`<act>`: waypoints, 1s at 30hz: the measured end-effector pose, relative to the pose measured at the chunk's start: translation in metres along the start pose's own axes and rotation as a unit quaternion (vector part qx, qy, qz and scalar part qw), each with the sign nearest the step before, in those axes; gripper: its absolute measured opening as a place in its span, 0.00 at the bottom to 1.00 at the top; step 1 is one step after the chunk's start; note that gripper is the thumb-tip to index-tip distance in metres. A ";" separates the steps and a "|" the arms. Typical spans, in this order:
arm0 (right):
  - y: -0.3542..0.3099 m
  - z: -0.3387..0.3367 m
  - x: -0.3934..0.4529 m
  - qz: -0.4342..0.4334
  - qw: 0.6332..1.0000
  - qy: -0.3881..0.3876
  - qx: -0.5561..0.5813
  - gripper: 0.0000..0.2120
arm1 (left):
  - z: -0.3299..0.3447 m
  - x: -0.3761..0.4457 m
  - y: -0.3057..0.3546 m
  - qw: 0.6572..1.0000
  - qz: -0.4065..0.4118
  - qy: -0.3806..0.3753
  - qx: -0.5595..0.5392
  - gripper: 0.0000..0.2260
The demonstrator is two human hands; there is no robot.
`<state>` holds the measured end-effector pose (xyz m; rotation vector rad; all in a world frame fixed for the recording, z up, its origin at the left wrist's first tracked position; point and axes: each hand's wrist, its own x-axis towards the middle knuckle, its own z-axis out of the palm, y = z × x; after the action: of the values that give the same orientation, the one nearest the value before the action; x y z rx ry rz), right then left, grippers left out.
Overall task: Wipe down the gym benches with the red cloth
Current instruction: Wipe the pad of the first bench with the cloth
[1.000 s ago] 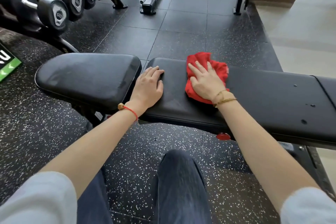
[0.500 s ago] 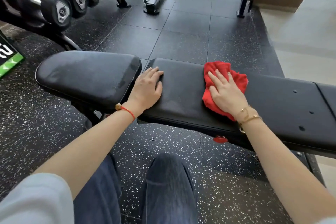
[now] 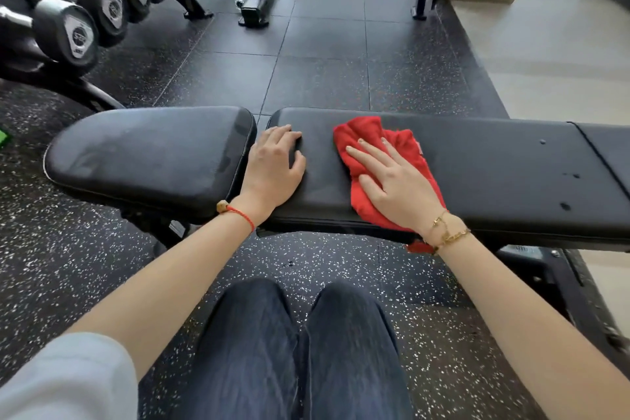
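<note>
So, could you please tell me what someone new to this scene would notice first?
The red cloth stands out most, pressed flat under the right hand on the black bench pad at centre. The left hand rests beside it at the pad's end, near the gap to the seat pad. A row of dumbbells lines the rack at upper left.

The worktop (image 3: 494,160) is black padded vinyl, smooth with a dull sheen and stitched seams. The cloth (image 3: 402,153) is red, soft and crumpled, matt. The floor (image 3: 324,78) is black rubber tile, rough, flecked white. The dumbbells (image 3: 78,34) have matt black rubber heads and shiny metal handles. The trousers (image 3: 300,351) are dark denim. The far floor (image 3: 562,54) is pale, smooth and slightly glossy.
</note>
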<state>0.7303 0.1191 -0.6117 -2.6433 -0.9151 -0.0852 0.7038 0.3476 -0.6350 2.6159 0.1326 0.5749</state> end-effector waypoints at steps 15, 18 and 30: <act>-0.028 0.013 0.044 0.067 0.998 -0.018 0.005 0.25 | 0.003 0.000 -0.004 1.000 0.005 0.019 -0.015 0.14; -0.028 0.008 0.012 0.028 0.999 0.000 0.023 0.24 | 0.003 0.000 -0.005 1.000 0.005 0.019 -0.024 0.14; 0.036 -0.004 0.054 0.202 0.979 0.002 -0.009 0.24 | 0.001 -0.002 -0.003 0.999 -0.005 0.016 -0.031 0.14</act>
<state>0.7957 0.1229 -0.6096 -2.7865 -0.3621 0.0011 0.7026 0.3494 -0.6380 2.5456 0.1352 0.6093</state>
